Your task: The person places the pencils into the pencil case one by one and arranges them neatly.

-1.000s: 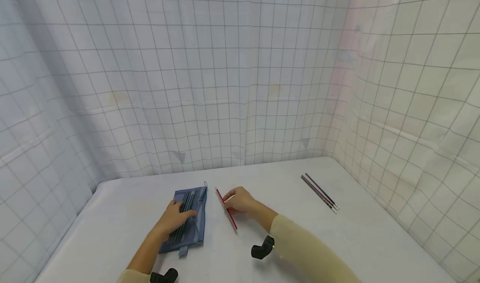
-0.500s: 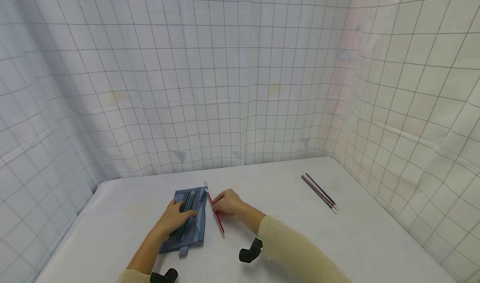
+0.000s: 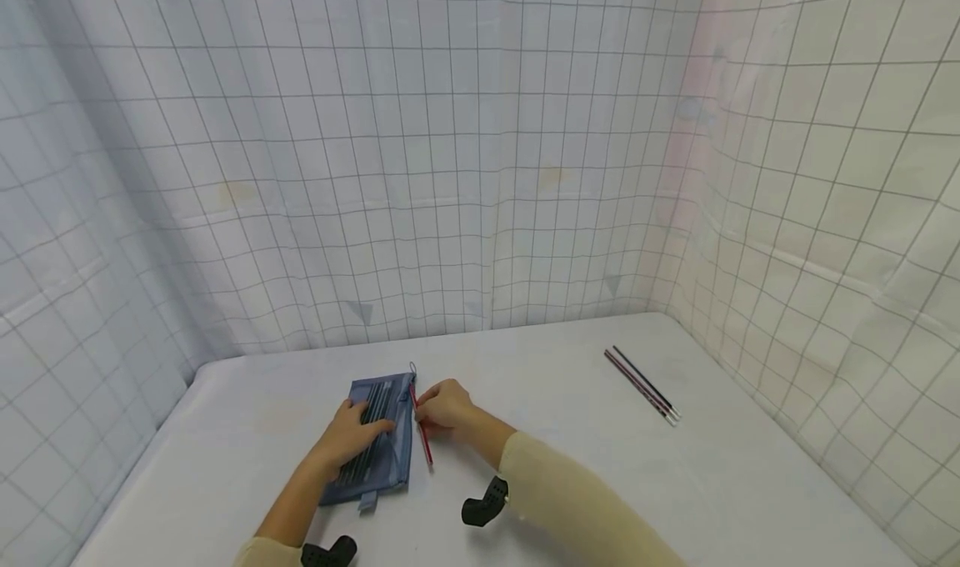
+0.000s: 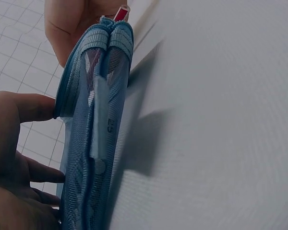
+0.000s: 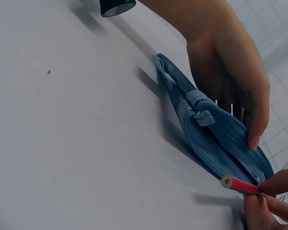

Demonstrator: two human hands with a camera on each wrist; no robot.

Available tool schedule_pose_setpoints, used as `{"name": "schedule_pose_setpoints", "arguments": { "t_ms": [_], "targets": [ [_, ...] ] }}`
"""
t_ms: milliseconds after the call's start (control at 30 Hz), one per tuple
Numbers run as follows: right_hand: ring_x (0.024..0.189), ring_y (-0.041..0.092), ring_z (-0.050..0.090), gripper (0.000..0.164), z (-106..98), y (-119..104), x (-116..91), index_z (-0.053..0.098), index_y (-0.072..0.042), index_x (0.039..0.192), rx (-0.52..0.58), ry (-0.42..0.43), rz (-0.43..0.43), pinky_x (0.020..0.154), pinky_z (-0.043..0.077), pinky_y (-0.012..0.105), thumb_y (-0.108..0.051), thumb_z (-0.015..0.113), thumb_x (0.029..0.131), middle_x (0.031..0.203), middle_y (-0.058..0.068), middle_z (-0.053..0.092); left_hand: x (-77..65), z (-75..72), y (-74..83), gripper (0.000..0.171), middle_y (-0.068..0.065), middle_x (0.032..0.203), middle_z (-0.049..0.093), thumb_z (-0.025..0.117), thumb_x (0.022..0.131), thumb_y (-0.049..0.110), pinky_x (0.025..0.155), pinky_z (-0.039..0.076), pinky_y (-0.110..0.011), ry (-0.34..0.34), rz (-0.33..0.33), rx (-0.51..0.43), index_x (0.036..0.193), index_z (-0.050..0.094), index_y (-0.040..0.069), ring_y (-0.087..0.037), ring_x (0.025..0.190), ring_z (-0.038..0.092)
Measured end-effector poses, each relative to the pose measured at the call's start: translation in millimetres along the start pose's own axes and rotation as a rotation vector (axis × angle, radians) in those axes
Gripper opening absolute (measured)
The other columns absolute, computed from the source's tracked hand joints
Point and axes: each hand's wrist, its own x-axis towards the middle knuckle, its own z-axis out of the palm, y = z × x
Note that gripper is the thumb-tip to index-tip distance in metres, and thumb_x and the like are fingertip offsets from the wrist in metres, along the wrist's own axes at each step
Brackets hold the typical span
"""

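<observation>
A blue mesh zip pencil case point(image 3: 400, 459) lies on the white table, with several dark pencils showing through it. My left hand point(image 3: 348, 436) rests on top, thumb and fingers spread over the mesh. At the case's right edge, my right hand point(image 3: 450, 408) pinches a red pencil point(image 3: 427, 449) between thumb and fingertips. In the right wrist view, the pencil's flat end point(image 5: 226, 181) sits by the case's zip side, which gapes. The left wrist view shows the case edge-on, the red pencil point(image 4: 121, 13) beyond it. Whether pencil and case touch is unclear.
Several dark pencils point(image 3: 642, 385) with white ends lie side by side at the table's right. Black wrist cameras point(image 3: 486, 503) hang near both sleeves. White gridded curtains point(image 3: 450, 175) enclose the back and sides. A tiny red fleck point(image 5: 49, 72) lies on the cloth.
My right hand has moved left with the red pencil, bringing it from a gap beside the pencil case to its right edge. The left hand and case have stayed put.
</observation>
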Motion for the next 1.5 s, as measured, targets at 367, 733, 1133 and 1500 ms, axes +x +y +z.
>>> {"name": "schedule_pose_setpoints", "arguments": {
  "t_ms": [367, 733, 1133, 1500],
  "targets": [
    [0.065, 0.016, 0.067, 0.017, 20, -9, 6, 0.072, -0.002, 0.099, -0.082, 0.023, -0.018, 0.056, 0.059, 0.028, 0.006, 0.078, 0.085, 0.081, 0.006, 0.066, 2.4, 0.2, -2.8, 0.086, -0.047, 0.156, 0.008, 0.065, 0.099, 0.037, 0.113, 0.022, -0.073, 0.001, 0.005, 0.017, 0.149, 0.028, -0.022, -0.065, 0.143, 0.013],
    [0.062, 0.018, 0.067, 0.015, 25, -17, 5, 0.071, -0.004, 0.086, -0.197, 0.029, -0.008, 0.055, 0.059, 0.028, 0.007, 0.08, 0.081, 0.076, 0.006, 0.065, 1.0, 0.2, -3.4, 0.086, -0.047, 0.157, 0.007, 0.064, 0.099, 0.037, 0.112, 0.023, -0.073, -0.009, 0.011, 0.015, 0.15, 0.027, -0.022, -0.065, 0.143, 0.012],
    [0.062, 0.018, 0.069, 0.023, 33, -17, 11, 0.075, 0.001, 0.103, -0.179, 0.045, -0.001, 0.055, 0.06, 0.029, 0.008, 0.08, 0.081, 0.077, 0.007, 0.067, 2.8, -2.0, -1.4, 0.085, -0.048, 0.156, 0.007, 0.062, 0.1, 0.037, 0.112, 0.023, -0.073, -0.01, 0.004, 0.021, 0.149, 0.027, -0.023, -0.065, 0.144, 0.012],
    [0.074, 0.024, 0.069, 0.023, 32, -19, 19, 0.071, 0.011, 0.11, 0.016, -0.18, 0.001, 0.071, 0.062, 0.036, 0.017, 0.063, 0.09, 0.087, 0.014, 0.066, 5.5, -6.0, -3.8, 0.084, -0.045, 0.159, 0.003, 0.059, 0.101, 0.037, 0.111, 0.023, -0.074, -0.035, 0.0, -0.045, 0.151, 0.025, -0.021, -0.064, 0.145, 0.01]
  ]
}}
